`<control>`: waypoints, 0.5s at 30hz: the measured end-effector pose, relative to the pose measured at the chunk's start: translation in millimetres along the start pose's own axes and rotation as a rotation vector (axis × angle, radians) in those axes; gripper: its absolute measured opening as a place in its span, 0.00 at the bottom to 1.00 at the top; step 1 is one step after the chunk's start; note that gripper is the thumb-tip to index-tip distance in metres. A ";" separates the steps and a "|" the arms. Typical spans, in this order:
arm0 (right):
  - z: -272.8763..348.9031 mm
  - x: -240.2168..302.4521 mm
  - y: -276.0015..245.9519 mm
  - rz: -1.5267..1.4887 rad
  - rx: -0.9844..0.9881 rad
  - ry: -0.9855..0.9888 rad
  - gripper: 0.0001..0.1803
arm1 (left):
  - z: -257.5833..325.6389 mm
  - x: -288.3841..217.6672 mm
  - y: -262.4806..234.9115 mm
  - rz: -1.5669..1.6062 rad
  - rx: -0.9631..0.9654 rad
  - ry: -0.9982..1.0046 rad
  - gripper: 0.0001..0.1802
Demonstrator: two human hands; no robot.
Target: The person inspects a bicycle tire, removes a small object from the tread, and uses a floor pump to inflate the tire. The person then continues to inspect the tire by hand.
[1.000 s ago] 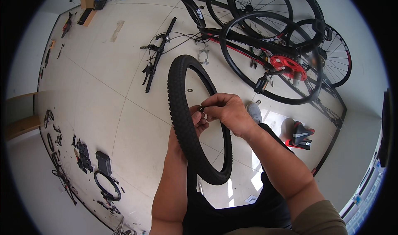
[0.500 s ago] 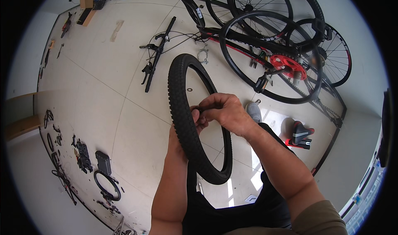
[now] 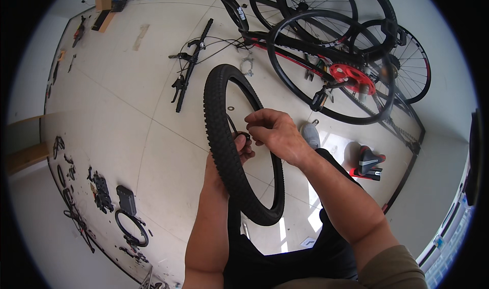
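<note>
A black knobby bicycle tyre (image 3: 218, 136) stands upright, slightly tilted, in front of me. My left hand (image 3: 241, 145) reaches around its left side, fingers curled inside the ring, and holds it. Between that thumb and fingers pokes a small dark end; a thin dark strip (image 3: 232, 123) runs from it to the tyre's inner edge. Whether the strip is part of the tyre I cannot tell. Just to the right, inside the opening, my right hand (image 3: 275, 135) has bent fingers, with thumb and forefinger slightly apart and nothing visible in them.
A black and red bicycle frame (image 3: 290, 52) lies at the far right with wheels and a loose black tyre (image 3: 275, 59) over it. Handlebars (image 3: 192, 64) with cables lie ahead. A saddle (image 3: 371, 159) sits at right. Bike parts (image 3: 102, 191) and a black case (image 3: 126, 200) line the left.
My right hand has drawn slightly up and away from the left hand, its pinch loosened. The dark strip and small end in my left hand now show. The tyre has barely moved.
</note>
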State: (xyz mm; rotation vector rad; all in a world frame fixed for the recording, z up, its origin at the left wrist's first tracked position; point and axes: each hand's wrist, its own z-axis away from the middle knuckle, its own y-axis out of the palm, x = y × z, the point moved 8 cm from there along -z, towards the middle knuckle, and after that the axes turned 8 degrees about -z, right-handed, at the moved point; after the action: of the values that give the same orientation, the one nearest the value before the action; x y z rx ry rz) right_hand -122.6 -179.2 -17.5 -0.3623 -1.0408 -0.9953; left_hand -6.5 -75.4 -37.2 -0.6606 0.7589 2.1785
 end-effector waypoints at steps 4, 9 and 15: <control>4.0 1.2 3.3 0.004 -0.001 0.086 0.21 | 2.1 -2.0 4.3 -0.068 0.022 -0.022 0.08; 4.8 2.4 3.7 0.059 0.044 0.110 0.19 | 1.3 -1.4 7.3 -0.094 0.091 -0.023 0.08; 6.3 7.9 5.6 0.108 0.080 0.073 0.16 | 0.2 -1.8 0.4 -0.093 0.015 -0.012 0.08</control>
State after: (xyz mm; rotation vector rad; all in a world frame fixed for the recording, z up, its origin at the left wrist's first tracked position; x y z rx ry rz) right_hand -120.4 -176.0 -6.7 -0.3107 -0.9815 -0.8616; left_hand -5.7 -76.4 -35.7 -0.6621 0.7236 2.0890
